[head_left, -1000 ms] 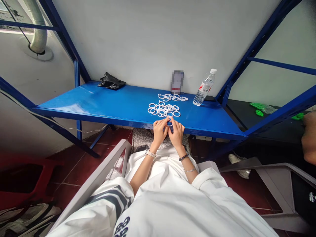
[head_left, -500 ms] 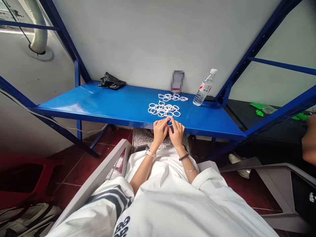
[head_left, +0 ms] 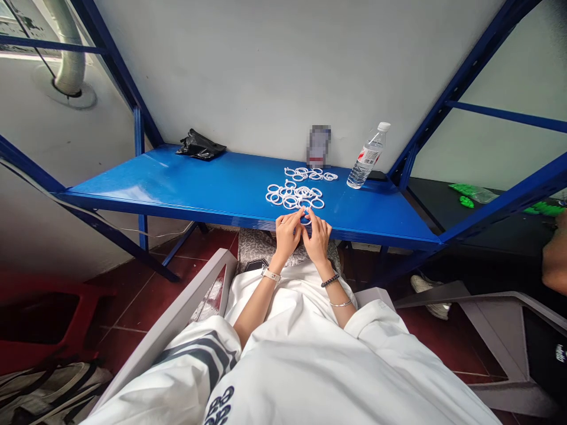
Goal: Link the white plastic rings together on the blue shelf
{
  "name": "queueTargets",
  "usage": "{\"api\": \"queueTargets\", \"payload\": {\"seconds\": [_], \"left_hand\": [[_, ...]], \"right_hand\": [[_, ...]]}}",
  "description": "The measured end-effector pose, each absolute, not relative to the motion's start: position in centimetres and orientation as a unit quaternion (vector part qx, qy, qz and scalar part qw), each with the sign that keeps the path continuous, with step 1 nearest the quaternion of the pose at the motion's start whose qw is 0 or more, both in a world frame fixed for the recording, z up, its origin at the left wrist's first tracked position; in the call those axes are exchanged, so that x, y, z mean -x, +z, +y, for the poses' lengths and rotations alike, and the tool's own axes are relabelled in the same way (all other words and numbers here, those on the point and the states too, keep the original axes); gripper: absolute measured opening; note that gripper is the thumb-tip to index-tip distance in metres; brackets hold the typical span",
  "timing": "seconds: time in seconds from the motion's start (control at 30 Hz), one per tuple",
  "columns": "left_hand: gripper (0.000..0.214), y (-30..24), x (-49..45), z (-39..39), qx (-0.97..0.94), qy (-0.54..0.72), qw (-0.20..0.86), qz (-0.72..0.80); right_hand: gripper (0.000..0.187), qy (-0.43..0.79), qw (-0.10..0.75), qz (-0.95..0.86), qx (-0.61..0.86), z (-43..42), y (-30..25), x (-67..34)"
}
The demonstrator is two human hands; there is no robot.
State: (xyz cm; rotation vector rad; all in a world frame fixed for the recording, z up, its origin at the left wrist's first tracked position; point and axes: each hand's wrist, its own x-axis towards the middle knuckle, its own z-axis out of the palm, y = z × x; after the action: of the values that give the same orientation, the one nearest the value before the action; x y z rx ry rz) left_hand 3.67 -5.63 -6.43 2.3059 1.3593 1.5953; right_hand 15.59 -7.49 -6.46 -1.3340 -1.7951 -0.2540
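My left hand (head_left: 287, 234) and my right hand (head_left: 318, 235) meet at the front edge of the blue shelf (head_left: 199, 183). Both pinch one small white ring (head_left: 305, 212) between their fingertips. Just beyond them lies a pile of several white rings (head_left: 295, 196) on the shelf. A smaller row of white rings (head_left: 310, 175) lies farther back, near the wall.
A clear water bottle (head_left: 367, 156) stands at the back right of the shelf. A crumpled black bag (head_left: 199, 146) lies at the back left. Another person's arm (head_left: 556, 254) shows at the right edge. A grey chair arm (head_left: 177, 321) runs beside my lap.
My fingertips have shifted slightly around the ring. The person's arm at the right edge has moved a little down and outward.
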Motion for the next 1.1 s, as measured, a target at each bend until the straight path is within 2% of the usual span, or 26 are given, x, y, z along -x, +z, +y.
{"api": "queueTargets", "payload": {"seconds": [0.23, 1.1], "left_hand": [[0.051, -6.49, -3.67, -5.66, -0.739, 0.517, 0.007, 0.432], [0.051, -6.51, -3.73, -5.62, -0.732, 0.516, 0.022, 0.444]], "right_hand": [[0.055, -0.100, 0.451, -0.717, 0.522, -7.48, -6.58, -15.66], [0.059, -0.119, 0.426, -0.722, 0.532, -7.44, -6.45, -15.64]]}}
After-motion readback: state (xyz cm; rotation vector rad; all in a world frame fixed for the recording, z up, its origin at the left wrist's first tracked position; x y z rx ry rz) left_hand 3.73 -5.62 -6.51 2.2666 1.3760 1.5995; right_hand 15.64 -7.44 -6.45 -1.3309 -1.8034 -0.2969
